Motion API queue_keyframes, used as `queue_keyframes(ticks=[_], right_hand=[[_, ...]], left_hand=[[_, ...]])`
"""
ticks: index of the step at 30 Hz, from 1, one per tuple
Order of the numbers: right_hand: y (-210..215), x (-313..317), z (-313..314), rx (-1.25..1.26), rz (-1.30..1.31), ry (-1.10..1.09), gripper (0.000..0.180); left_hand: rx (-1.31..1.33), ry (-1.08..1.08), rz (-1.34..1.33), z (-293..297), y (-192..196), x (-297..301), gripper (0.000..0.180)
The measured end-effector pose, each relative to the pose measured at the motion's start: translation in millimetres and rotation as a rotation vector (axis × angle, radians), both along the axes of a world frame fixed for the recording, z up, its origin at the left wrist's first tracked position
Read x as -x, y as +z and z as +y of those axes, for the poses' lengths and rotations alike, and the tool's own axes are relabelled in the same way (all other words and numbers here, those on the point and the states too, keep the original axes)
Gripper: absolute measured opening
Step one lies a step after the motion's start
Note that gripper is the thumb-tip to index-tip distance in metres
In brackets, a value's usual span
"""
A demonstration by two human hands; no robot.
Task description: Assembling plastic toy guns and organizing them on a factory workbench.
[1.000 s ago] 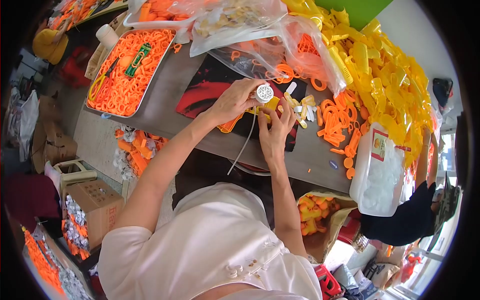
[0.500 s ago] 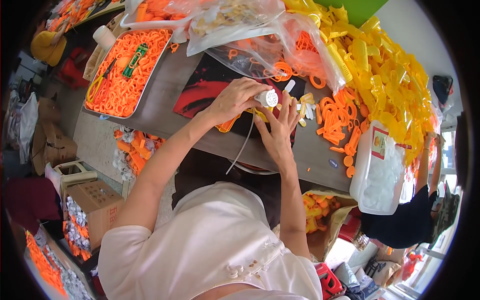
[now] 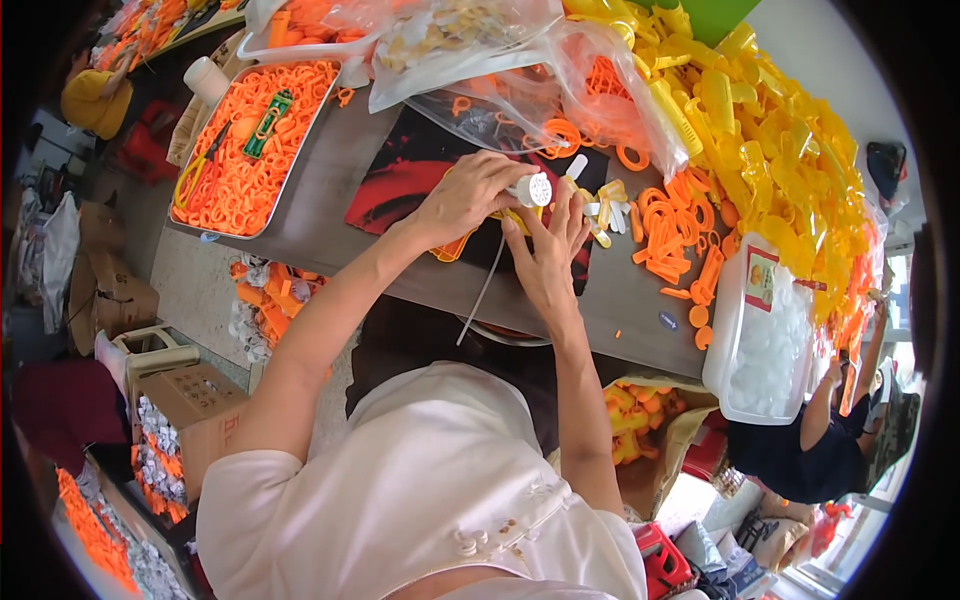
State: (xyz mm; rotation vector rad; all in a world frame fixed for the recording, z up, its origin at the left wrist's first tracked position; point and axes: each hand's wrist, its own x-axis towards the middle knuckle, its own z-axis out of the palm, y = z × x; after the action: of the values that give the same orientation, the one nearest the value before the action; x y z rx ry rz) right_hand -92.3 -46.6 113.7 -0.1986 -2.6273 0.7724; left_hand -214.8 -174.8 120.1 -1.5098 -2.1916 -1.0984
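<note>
My left hand (image 3: 468, 200) is closed around a white cylindrical part (image 3: 535, 189), whose round end is pierced with small holes and points toward the right. Close beside it, my right hand (image 3: 548, 252) has its thumb and index finger drawn together near the underside of the part. A bit of yellow shows between the hands, but what the right fingers grip is hidden. From between the hands a thin whitish tube (image 3: 482, 292) hangs past the table edge. Under my left wrist lies a yellow-orange plastic piece (image 3: 452, 248) on a black and red mat (image 3: 385, 187).
A metal tray (image 3: 297, 172) of orange rings stands left, with cutters on top. Clear and yellow pieces (image 3: 607, 208) and orange parts (image 3: 660, 235) lie right of my hands. Beyond are plastic bags (image 3: 465, 45), a yellow heap (image 3: 760, 150), a white tub (image 3: 722, 345) and another person (image 3: 800, 450).
My hands stay around the white part and shift slightly left. The right fingers move a little closer to it. At the far right, the other person's arms have changed position.
</note>
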Motion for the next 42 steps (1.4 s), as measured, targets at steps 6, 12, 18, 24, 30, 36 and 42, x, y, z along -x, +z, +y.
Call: queue_keyframes(ticks=[6,12,18,24,30,36,42], right_hand=[[-7,-4,-3,0.007,0.016,0.042,0.033],[1,2,-4,-0.037,-0.040,0.038,0.031],[10,0,31,0.061,0.064,0.092,0.051],[19,4,36,-0.029,0.027,0.223,0.089],[26,5,17,0.379,0.127,0.213,0.082],[45,4,17,0.443,0.083,0.211,0.076],[37,6,23,0.409,0.097,0.188,0.073]], left_hand=[[0.025,0.011,0.006,-3,-1,0,0.047],[0.063,0.049,-0.004,-5,2,-2,0.048],[0.011,-0.005,0.012,-3,1,0,0.051],[0.035,-0.036,-0.073,-14,1,7,0.046],[-0.070,-0.187,-0.467,-26,23,14,0.045],[0.085,-0.281,-0.380,-29,50,23,0.041],[0.212,-0.349,-0.431,-23,65,22,0.043]])
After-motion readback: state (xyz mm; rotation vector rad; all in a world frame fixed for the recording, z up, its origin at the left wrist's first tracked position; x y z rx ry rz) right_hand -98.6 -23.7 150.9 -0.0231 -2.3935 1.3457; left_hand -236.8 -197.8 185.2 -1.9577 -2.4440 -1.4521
